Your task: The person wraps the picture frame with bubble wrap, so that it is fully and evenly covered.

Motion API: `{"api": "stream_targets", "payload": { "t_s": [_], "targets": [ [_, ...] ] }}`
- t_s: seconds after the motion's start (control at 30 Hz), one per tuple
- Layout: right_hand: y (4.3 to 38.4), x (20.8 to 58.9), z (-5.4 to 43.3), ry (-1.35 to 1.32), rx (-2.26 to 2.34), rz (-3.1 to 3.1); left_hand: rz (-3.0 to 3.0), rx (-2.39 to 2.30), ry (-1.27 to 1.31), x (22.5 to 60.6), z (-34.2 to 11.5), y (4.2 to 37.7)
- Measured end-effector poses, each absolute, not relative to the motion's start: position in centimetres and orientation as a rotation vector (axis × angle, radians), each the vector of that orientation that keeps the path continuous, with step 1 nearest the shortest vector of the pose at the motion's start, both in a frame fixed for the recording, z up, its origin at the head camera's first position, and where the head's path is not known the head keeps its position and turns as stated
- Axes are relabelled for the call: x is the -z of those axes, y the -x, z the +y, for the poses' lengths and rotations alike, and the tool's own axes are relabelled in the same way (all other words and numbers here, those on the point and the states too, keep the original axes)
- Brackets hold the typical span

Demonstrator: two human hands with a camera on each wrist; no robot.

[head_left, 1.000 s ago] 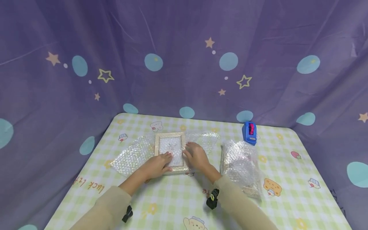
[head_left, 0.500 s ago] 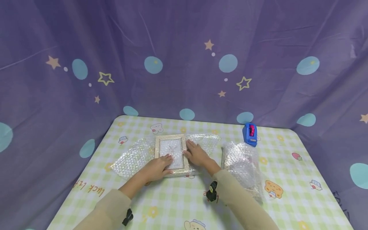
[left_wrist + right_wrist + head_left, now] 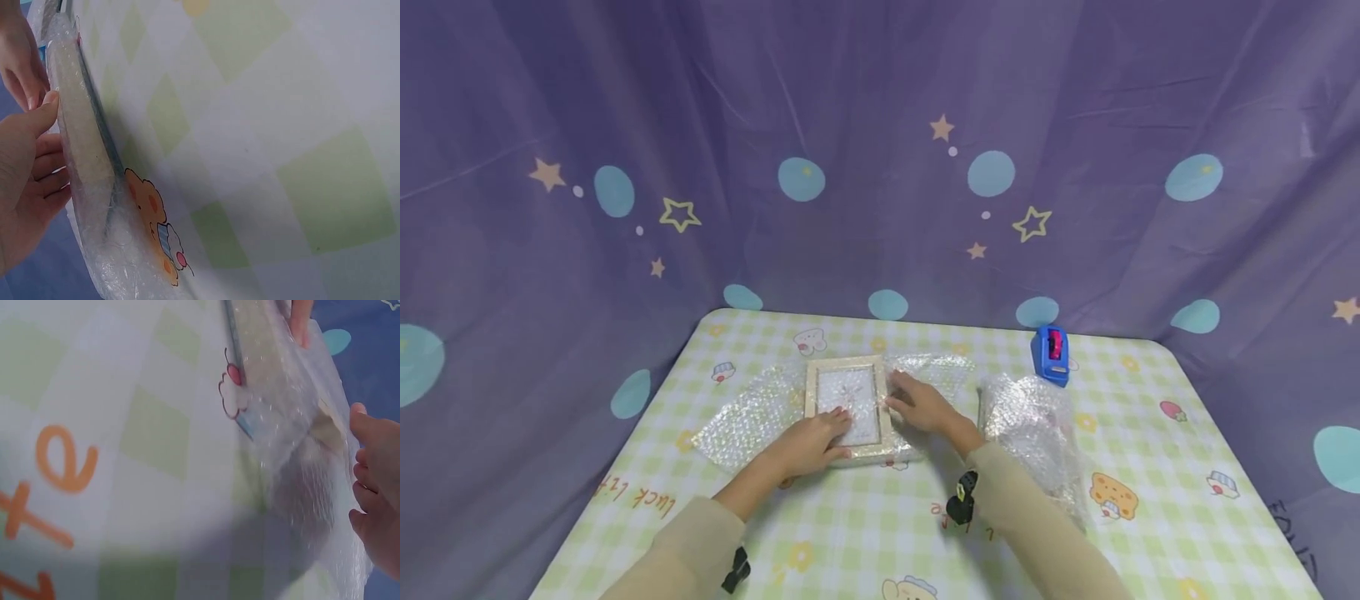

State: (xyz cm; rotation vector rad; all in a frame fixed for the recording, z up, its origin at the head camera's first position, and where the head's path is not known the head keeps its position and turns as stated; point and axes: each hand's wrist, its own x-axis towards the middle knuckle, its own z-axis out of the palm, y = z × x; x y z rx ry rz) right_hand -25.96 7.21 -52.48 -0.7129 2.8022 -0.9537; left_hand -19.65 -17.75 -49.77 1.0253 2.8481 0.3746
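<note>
A pale picture frame (image 3: 847, 363) with bubble wrap (image 3: 752, 418) spread out on both sides lies flat on the table. In the left wrist view the wrap also covers the frame's near side (image 3: 84, 125). My left hand (image 3: 808, 442) rests on the frame's lower left part, fingers over its middle and thumb by the near edge. Beside the right edge, my right hand (image 3: 928, 407) lies over the wrap with fingers loosely bent. The right wrist view shows this hand (image 3: 380, 487) just above the film, pinching nothing visible.
A second bubble-wrapped bundle (image 3: 1030, 433) lies to the right, partly behind my right sleeve. Behind it stands a blue tape dispenser (image 3: 1049, 358) with a pink roll. A purple curtain (image 3: 880, 208) hangs along the table's back edge.
The head view has tilted slightly up. My right hand has shifted a little along the frame's right edge, its fingers more bent now; the left hand stays on the frame.
</note>
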Motion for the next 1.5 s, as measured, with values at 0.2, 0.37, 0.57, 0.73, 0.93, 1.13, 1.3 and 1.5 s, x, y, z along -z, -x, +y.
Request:
{"api": "stream_targets", "payload": {
  "t_s": [0.2, 0.37, 0.57, 0.73, 0.93, 1.13, 1.3, 1.5],
  "targets": [
    [25.7, 52.9, 8.6, 0.543, 1.085, 2.889, 2.853, -0.354, -1.039, 50.2, -18.0, 19.6],
    [25.6, 52.4, 9.5, 0.155, 1.185, 3.068, 2.852, -0.348, -1.051, 50.2, -18.0, 19.6],
    [25.3, 51.3, 9.8, -0.301, 1.055, 3.008, 2.845, -0.366, -1.045, 50.1, -18.0, 19.6],
    [25.8, 51.5, 10.0, -0.533, 1.331, 2.857, 2.846, -0.359, -1.030, 50.2, -18.0, 19.6],
    [25.9, 51.6, 10.1, -0.827, 1.672, 2.649, 2.844, -0.358, -1.005, 50.3, -18.0, 19.3],
    [25.6, 50.3, 9.8, -0.925, 1.894, 2.436, 2.846, -0.376, -1.003, 50.2, -18.1, 19.3],
    [25.9, 49.6, 9.8, -0.771, 1.899, 2.370, 2.861, -0.383, -1.039, 50.2, -18.0, 19.7],
    [26.1, 50.2, 10.5, -0.671, 1.790, 2.600, 2.847, -0.385, -1.050, 50.1, -18.0, 19.7]
  ]
}}
